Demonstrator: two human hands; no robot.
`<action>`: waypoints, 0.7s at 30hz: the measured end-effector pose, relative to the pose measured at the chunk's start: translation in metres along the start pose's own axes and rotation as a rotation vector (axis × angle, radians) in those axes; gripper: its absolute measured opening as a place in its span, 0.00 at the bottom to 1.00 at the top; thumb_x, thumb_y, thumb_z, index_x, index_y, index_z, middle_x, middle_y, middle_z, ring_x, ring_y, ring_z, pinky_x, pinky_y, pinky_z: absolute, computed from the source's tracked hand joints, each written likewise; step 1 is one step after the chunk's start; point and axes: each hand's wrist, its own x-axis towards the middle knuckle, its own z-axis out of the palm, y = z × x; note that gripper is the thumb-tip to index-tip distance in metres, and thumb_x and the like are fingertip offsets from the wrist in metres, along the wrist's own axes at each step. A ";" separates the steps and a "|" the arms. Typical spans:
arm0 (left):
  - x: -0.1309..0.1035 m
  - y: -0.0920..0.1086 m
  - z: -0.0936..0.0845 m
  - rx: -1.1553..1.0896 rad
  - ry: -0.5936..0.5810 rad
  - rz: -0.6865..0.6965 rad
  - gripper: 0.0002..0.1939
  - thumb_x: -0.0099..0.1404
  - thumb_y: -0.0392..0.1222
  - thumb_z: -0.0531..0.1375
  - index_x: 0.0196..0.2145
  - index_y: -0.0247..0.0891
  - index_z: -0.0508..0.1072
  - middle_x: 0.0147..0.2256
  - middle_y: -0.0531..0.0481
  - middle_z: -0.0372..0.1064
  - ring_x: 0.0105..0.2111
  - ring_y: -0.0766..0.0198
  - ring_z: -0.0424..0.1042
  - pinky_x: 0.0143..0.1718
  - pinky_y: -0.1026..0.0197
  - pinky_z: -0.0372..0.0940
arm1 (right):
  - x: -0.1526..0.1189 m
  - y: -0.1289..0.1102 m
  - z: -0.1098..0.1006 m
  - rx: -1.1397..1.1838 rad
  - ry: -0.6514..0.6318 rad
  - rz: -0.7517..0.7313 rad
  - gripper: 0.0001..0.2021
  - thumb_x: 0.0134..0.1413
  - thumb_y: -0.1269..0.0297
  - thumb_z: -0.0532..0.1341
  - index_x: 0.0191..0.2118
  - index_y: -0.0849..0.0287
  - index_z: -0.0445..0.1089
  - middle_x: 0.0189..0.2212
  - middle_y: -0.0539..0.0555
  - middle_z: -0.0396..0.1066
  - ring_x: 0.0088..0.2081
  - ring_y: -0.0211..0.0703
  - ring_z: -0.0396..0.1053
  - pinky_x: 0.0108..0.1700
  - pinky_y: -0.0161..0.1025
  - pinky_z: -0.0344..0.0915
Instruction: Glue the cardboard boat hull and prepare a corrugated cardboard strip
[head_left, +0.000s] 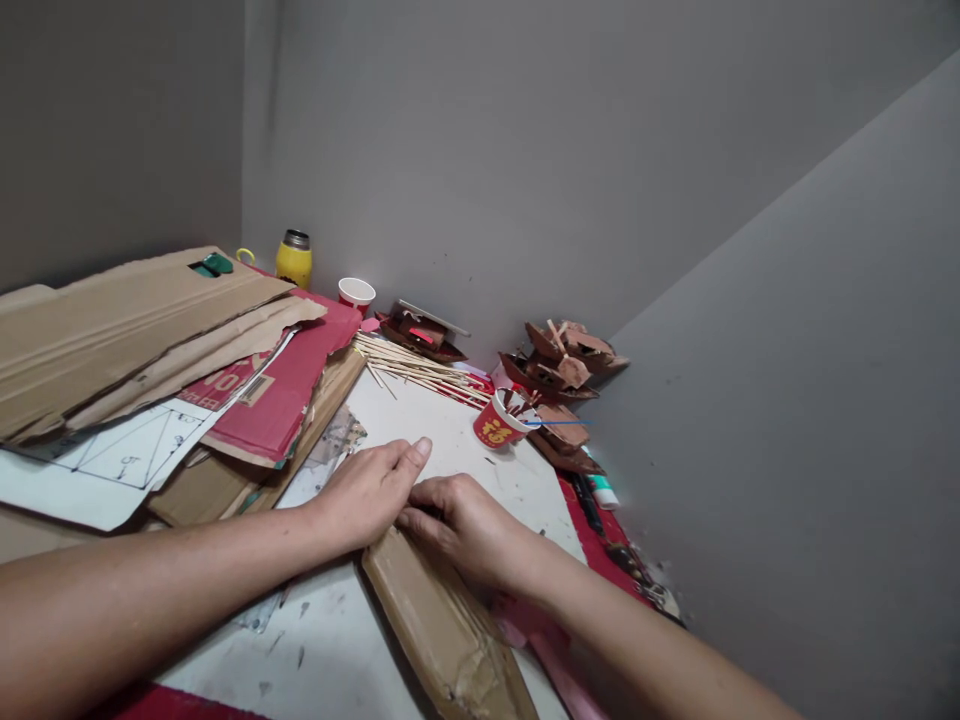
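Note:
A long brown cardboard piece (pixel 442 620), shaped like a boat hull with a creased, torn near end, lies tilted across the white work surface (pixel 330 640). My left hand (pixel 367 495) is at its far end, thumb raised and fingers curled out of sight. Against it, my right hand (pixel 461 525) pinches at the same far end with thumb and forefinger together. The fingertips of both hands meet there, and whatever small part they grip is hidden.
Cardboard sheets (pixel 127 320) and a drawn paper (pixel 142 450) pile up at left. Beyond the hands are thin sticks (pixel 420 370), a red paper cup (pixel 499 425), a yellow bottle (pixel 294 260) and brown model boats (pixel 555 365). Tools (pixel 630 565) lie along the right edge.

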 end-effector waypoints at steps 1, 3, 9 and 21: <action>0.000 0.000 0.000 -0.004 0.002 0.003 0.26 0.70 0.56 0.37 0.28 0.39 0.65 0.30 0.46 0.70 0.34 0.57 0.69 0.38 0.57 0.61 | 0.000 -0.001 0.000 -0.007 0.007 -0.001 0.10 0.59 0.69 0.56 0.31 0.64 0.73 0.25 0.52 0.73 0.26 0.37 0.66 0.30 0.31 0.60; 0.000 0.000 0.000 -0.005 0.006 0.006 0.26 0.70 0.56 0.37 0.29 0.39 0.66 0.31 0.45 0.71 0.34 0.57 0.70 0.38 0.57 0.61 | 0.000 -0.003 0.001 -0.035 0.021 -0.007 0.10 0.58 0.70 0.55 0.29 0.63 0.72 0.24 0.52 0.73 0.25 0.36 0.64 0.29 0.30 0.59; -0.001 -0.001 -0.001 0.019 0.006 -0.003 0.27 0.70 0.57 0.37 0.29 0.39 0.67 0.30 0.45 0.72 0.34 0.56 0.70 0.38 0.57 0.62 | 0.001 -0.005 0.006 -0.118 0.053 -0.053 0.08 0.53 0.75 0.54 0.30 0.62 0.70 0.26 0.52 0.73 0.25 0.35 0.64 0.30 0.30 0.59; 0.007 0.000 -0.007 -0.189 0.105 -0.063 0.28 0.69 0.59 0.39 0.39 0.36 0.70 0.36 0.43 0.73 0.39 0.57 0.71 0.43 0.55 0.64 | -0.008 0.003 -0.004 0.041 0.092 0.079 0.10 0.56 0.70 0.54 0.25 0.62 0.66 0.19 0.46 0.63 0.22 0.33 0.56 0.25 0.30 0.53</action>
